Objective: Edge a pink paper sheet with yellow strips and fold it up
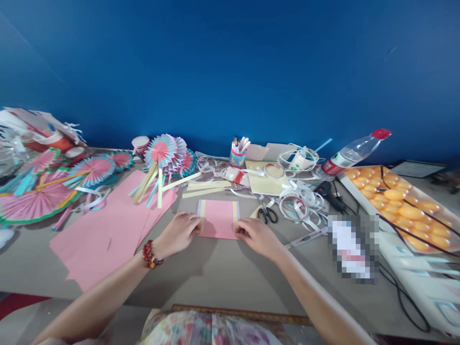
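Note:
A pink sheet of paper [220, 219] with pale yellow and lavender bands along its left and right sides lies in front of me. My left hand [180, 233] has its fingers closed at the sheet's lower left edge, and a red bead bracelet circles that wrist. At the lower right edge, my right hand [258, 235] is closed with its fingers curled on the paper. Both fingertips are partly hidden. Just beyond the right hand lie black-handled scissors [267, 215]. Pale yellow paper strips [206, 188] rest behind the sheet.
Larger pink sheets [104, 235] spread to the left, near folded paper fans [161, 151]. A pen cup [237, 155] stands at the back. Tape rolls [293, 206], a utility knife [309, 236], a glue gun [332, 196], a tilted plastic bottle [350, 158] and cables occupy the right.

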{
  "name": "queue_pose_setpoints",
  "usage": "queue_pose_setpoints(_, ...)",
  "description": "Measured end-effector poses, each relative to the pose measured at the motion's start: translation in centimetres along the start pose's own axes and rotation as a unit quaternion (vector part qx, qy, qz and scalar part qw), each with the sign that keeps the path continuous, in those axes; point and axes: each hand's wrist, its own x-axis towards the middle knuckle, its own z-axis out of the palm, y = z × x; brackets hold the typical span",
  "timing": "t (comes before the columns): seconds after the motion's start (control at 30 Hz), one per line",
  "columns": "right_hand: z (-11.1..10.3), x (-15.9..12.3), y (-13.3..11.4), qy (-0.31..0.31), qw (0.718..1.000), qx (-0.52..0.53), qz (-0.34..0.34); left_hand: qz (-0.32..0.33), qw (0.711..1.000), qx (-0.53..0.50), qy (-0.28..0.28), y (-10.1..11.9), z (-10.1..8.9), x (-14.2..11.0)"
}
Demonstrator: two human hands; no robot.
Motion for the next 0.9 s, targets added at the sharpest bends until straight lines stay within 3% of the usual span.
queue_pose_setpoints(0.17,0.7,-0.7,0.4,0.01,1.0,-0.009,-0.012,0.0,1.0,0.0,0.003,0.0,0.2,-0.2)
queue_pose_setpoints(0.4,2.8,-2.2,1.4,0.098,0.993,-0.058,-0.04,-0.003,1.0,-0.002,0.02,0.1,0.7,-0.8)
queue_pose_setpoints(0.67,3.6,-2.5,0.9,0.084,0.978,-0.173,-0.079,-0.011,0.996,-0.048,0.075,0.1,1.5,-1.7)
queue_pose_setpoints(0.77,3.9,-2.5,0.9,0.087,0.972,-0.193,-0.101,0.035,0.997,0.006,0.071,1.1,1.5,-1.9)
queue_pose_setpoints(0.9,4.2,-2.3,0.9,0.132,0.959,-0.213,-0.136,0.131,0.986,0.101,0.025,3.4,2.1,-1.9)
